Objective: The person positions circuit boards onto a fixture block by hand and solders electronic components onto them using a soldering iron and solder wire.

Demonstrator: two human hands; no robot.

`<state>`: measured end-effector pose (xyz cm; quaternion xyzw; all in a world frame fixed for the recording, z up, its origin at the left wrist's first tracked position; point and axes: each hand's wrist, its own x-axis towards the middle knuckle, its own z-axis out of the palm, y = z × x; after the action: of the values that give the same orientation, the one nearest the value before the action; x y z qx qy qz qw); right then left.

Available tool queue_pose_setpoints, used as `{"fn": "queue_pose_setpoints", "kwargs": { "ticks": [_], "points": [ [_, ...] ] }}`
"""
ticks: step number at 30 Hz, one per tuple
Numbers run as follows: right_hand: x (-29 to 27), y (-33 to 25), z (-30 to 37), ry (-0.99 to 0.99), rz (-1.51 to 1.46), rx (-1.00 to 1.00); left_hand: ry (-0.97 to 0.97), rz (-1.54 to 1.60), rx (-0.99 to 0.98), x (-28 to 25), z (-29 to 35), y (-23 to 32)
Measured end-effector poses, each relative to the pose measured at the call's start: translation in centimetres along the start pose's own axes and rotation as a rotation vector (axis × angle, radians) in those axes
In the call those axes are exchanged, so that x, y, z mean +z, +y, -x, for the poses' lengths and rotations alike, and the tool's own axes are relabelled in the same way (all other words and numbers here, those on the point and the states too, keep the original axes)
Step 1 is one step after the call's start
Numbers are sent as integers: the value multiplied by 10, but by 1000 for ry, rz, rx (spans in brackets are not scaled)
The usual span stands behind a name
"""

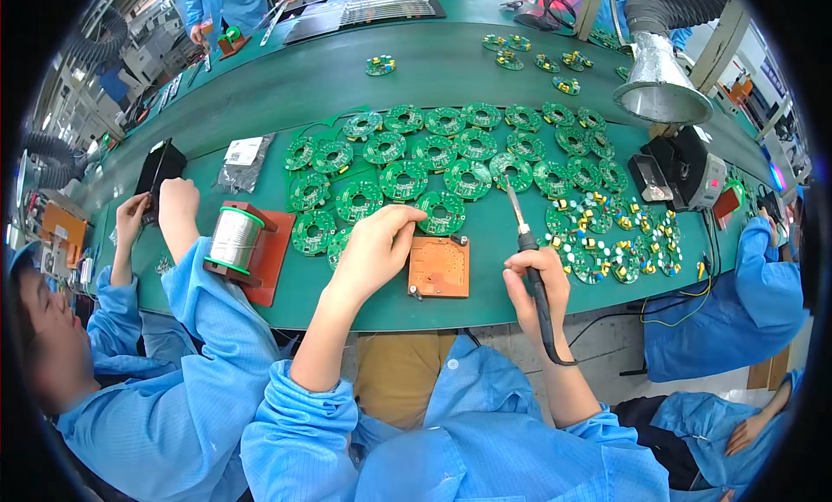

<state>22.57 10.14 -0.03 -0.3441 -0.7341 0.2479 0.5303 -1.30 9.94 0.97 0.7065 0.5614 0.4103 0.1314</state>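
Observation:
My left hand [379, 246] is closed, thumb and index finger pinched at the left rim of a ring-shaped green circuit board [444, 231]. Just below that board lies an orange square fixture block [440, 270] with small metal posts at its corners. A soldering iron [543, 316] is gripped in my right hand [539, 285], its tip pointing up and away over the rows of boards. More bare ring-shaped boards [404, 181] spread across the green mat beyond my hands. To the right, several boards carry yellow, white and blue components [620, 255].
A solder wire spool [234, 239] sits on a red stand at left, near a co-worker's arm [208, 285]. A black soldering station [689, 172] and a metal fume duct [663, 86] stand right. A bagged packet [244, 162] lies left. Far boards [380, 65] rest on the dark strip.

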Motion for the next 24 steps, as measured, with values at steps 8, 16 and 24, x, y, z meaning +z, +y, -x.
{"fn": "queue_pose_setpoints", "kwargs": {
  "ticks": [8,16,24],
  "points": [
    [-1,3,-1,-7,46,-53,263,441,296,-45,31,87],
    [3,1,1,-35,40,-2,212,1026,811,-68,58,159],
    [0,13,9,-49,81,-30,73,914,926,-74,55,146]
  ]
}}
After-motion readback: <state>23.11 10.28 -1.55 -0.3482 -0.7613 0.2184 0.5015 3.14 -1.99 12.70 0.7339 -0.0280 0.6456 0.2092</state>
